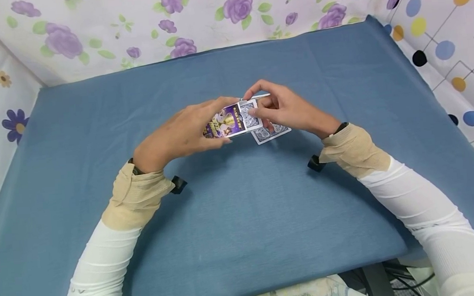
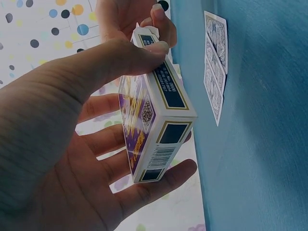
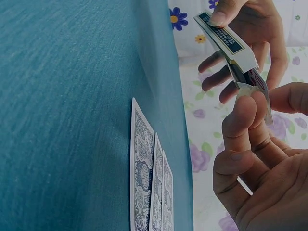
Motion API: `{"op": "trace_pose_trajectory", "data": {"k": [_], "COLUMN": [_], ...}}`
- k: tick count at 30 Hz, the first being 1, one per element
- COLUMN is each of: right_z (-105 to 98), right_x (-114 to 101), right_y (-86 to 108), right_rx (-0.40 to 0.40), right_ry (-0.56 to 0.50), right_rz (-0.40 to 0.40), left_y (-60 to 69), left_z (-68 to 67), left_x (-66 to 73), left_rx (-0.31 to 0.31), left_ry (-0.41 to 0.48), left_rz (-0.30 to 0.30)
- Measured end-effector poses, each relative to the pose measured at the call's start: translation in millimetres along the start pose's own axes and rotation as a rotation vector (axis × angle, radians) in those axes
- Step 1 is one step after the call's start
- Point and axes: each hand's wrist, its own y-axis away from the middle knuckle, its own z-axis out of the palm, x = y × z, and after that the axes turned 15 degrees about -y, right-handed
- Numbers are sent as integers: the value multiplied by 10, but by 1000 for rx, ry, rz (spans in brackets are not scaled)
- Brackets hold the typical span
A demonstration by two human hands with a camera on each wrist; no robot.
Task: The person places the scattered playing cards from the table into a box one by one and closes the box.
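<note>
My left hand [image 1: 178, 131] grips a purple and white playing-card box [image 1: 224, 121] above the table, with its thumb along one narrow side. A blue-and-white patterned card [image 1: 247, 111] sticks partly out of the box's open end. At that end my right hand [image 1: 289, 107] pinches the protruding card between thumb and fingers, its fingertips by the white flap [image 3: 246, 90]. More cards are visible inside the box in the right wrist view. Below the hands, several overlapping cards [image 3: 143, 178] lie pattern side up on the blue cloth.
A blue cloth [image 1: 241, 212] covers the table. Flowered sheeting [image 1: 133, 22] hangs behind it, and dotted sheeting [image 1: 439, 28] stands on the right. Dark cables [image 1: 411, 285] show under the table's front edge.
</note>
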Motion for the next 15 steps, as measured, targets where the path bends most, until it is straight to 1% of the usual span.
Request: {"op": "trace_pose_trajectory", "data": {"k": [12, 15], "right_z": [19, 37], "right_x": [52, 51], "right_y": [-22, -12], "right_rx": [-29, -30], "right_ry": [55, 62], "right_rz": [5, 11], "left_y": [2, -3], "left_z": [16, 24], "left_x": [22, 21], "left_rx": [4, 9], "left_ry": [6, 3], "left_rz": [18, 35]}}
